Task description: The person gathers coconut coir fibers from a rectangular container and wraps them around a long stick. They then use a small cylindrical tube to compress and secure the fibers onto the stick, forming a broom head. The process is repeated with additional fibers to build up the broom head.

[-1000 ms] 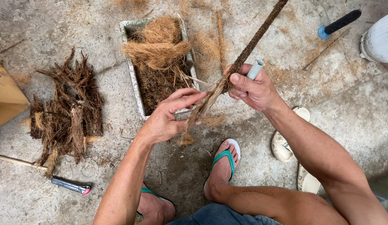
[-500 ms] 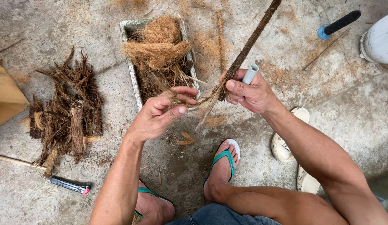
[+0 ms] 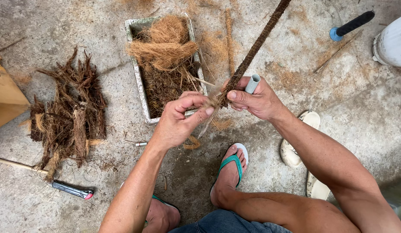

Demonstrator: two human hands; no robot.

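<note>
Concrete floor (image 3: 295,172) is lying littered with fibre, open patches showing near right and far left; a grey trough (image 3: 140,86) of coir is sitting far centre, a dark husk pile (image 3: 71,112) at left. Left hand (image 3: 177,123) is pinching loose fibres at the fibre-wrapped pole (image 3: 252,51). Right hand (image 3: 256,101) is curling tight around the pole and a grey pipe (image 3: 252,83).

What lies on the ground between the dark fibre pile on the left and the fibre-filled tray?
In the head view, the stretch between the dark fibre pile and the tray is bare concrete, with only faint loose strands.
</note>
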